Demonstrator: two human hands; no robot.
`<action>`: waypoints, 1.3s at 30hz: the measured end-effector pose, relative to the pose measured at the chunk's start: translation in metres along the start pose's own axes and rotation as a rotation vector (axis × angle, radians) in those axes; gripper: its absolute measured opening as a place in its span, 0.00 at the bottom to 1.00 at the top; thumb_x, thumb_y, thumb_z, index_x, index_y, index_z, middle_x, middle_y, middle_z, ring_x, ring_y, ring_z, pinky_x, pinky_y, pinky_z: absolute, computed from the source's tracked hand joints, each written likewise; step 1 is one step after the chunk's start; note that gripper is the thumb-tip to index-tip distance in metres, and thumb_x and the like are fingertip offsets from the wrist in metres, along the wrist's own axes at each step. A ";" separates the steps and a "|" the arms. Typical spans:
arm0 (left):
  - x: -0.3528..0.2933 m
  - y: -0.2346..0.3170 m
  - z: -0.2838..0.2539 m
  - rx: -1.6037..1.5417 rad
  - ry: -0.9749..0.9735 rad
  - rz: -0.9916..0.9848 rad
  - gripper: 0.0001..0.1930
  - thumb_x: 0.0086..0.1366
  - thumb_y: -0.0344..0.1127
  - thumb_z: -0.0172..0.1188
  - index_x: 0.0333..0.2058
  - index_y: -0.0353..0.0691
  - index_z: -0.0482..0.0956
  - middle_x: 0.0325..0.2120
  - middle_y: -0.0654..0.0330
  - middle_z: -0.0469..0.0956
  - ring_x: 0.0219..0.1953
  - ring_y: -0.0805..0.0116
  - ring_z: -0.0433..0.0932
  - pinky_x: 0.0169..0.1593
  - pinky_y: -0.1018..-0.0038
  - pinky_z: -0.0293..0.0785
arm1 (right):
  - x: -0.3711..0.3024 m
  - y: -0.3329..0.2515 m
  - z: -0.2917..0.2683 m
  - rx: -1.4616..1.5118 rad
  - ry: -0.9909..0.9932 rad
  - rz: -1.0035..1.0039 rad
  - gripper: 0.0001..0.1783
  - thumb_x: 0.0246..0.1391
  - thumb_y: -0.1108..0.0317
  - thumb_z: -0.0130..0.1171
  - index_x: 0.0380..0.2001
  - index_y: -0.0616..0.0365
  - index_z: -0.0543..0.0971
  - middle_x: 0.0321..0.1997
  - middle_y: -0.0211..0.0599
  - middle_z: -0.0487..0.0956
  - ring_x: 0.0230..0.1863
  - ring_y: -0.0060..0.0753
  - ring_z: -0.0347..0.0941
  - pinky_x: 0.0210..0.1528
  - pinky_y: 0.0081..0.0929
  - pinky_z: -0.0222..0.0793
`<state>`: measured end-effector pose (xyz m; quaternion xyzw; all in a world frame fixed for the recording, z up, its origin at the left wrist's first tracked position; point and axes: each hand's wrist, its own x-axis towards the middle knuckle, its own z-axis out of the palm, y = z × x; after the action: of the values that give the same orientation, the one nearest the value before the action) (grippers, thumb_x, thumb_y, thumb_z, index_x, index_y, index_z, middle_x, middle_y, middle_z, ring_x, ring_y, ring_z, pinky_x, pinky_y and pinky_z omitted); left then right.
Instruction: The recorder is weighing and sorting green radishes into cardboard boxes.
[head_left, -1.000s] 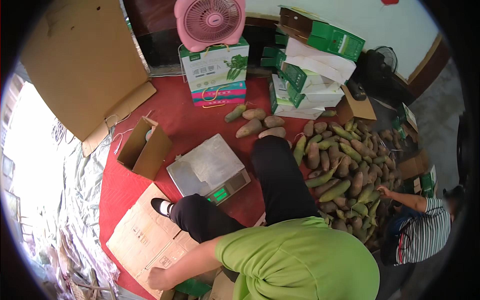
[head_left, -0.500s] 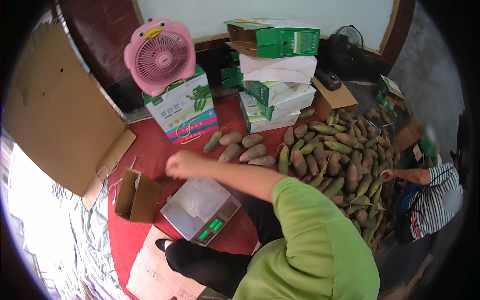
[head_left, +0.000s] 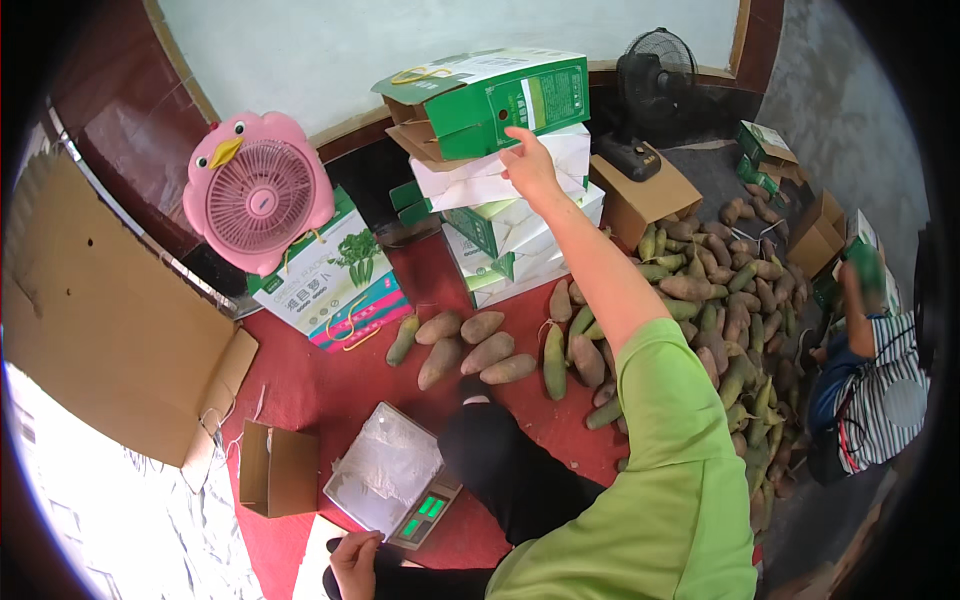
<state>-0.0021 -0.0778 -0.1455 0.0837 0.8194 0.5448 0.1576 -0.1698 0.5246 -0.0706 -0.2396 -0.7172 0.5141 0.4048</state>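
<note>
Left hand [head_left: 355,568]: near left, beside the scale [head_left: 385,465]; fingers loosely curled, cannot tell if anything is held.
Green carton [head_left: 545,98]: far centre, atop white boxes [head_left: 460,187]; open end leftward.
Right hand [head_left: 532,170]: at carton's near side, index outstretched, nothing grasped; contact unclear.
Handling: firm body grip, not flaps; spare the uneven stack.

white glare over the plastic sheeting [head_left: 175,530], softer light elsewhere, black curved fisheye edges
</note>
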 end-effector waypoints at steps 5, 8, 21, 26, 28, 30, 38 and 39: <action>0.037 -0.019 0.029 -0.133 0.042 -0.038 0.07 0.62 0.23 0.54 0.36 0.30 0.80 0.27 0.55 0.81 0.31 0.69 0.80 0.36 0.78 0.76 | 0.044 0.005 0.004 -0.136 0.018 -0.009 0.26 0.51 0.67 0.58 0.55 0.57 0.70 0.40 0.45 0.79 0.43 0.46 0.76 0.47 0.38 0.70; 0.045 -0.033 0.032 -0.188 0.099 -0.102 0.07 0.63 0.24 0.54 0.36 0.31 0.80 0.27 0.55 0.81 0.31 0.68 0.80 0.35 0.77 0.77 | 0.054 0.006 0.010 -0.199 -0.014 0.008 0.28 0.50 0.65 0.60 0.55 0.58 0.69 0.46 0.47 0.78 0.49 0.47 0.75 0.50 0.38 0.69; 0.053 -0.063 0.021 -0.335 0.264 -0.211 0.06 0.65 0.28 0.54 0.37 0.34 0.78 0.25 0.59 0.78 0.28 0.71 0.78 0.30 0.78 0.76 | 0.051 -0.034 0.013 0.037 -0.161 0.035 0.21 0.44 0.67 0.67 0.42 0.64 0.77 0.34 0.44 0.80 0.30 0.33 0.77 0.32 0.29 0.73; 0.050 -0.059 0.021 -0.336 0.265 -0.171 0.06 0.66 0.29 0.54 0.36 0.34 0.79 0.25 0.59 0.78 0.28 0.71 0.78 0.30 0.78 0.76 | 0.029 -0.106 -0.006 0.451 -0.104 0.118 0.19 0.48 0.71 0.65 0.45 0.62 0.74 0.29 0.32 0.77 0.25 0.23 0.73 0.24 0.20 0.66; 0.049 -0.054 0.020 -0.352 0.254 -0.153 0.06 0.66 0.29 0.54 0.36 0.34 0.79 0.25 0.59 0.78 0.28 0.71 0.78 0.30 0.78 0.76 | 0.022 -0.131 -0.021 0.556 -0.087 0.079 0.20 0.49 0.72 0.65 0.45 0.62 0.73 0.29 0.32 0.77 0.26 0.23 0.73 0.25 0.18 0.67; 0.046 -0.054 0.016 -0.371 0.250 -0.135 0.07 0.66 0.28 0.55 0.38 0.32 0.79 0.25 0.59 0.79 0.27 0.74 0.78 0.30 0.81 0.75 | 0.008 -0.154 -0.034 0.612 -0.122 0.059 0.17 0.51 0.72 0.63 0.45 0.61 0.73 0.29 0.29 0.75 0.27 0.22 0.73 0.27 0.16 0.66; 0.030 -0.035 -0.006 -0.100 0.420 0.250 0.20 0.59 0.24 0.59 0.51 0.32 0.72 0.46 0.52 0.75 0.45 0.64 0.75 0.46 0.72 0.73 | -0.080 -0.176 -0.054 0.823 -0.484 0.117 0.06 0.56 0.68 0.57 0.35 0.56 0.75 0.29 0.24 0.74 0.26 0.15 0.69 0.24 0.13 0.63; 0.024 -0.025 -0.009 -0.094 0.428 0.237 0.20 0.59 0.24 0.59 0.51 0.32 0.72 0.46 0.52 0.75 0.45 0.64 0.75 0.46 0.72 0.73 | -0.094 -0.174 -0.046 0.853 -0.544 0.182 0.05 0.56 0.68 0.58 0.34 0.56 0.75 0.29 0.23 0.74 0.25 0.15 0.69 0.23 0.14 0.63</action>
<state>-0.0267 -0.0878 -0.1690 0.0546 0.7923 0.6023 -0.0810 -0.0672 0.4163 0.0665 0.0278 -0.4992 0.8379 0.2191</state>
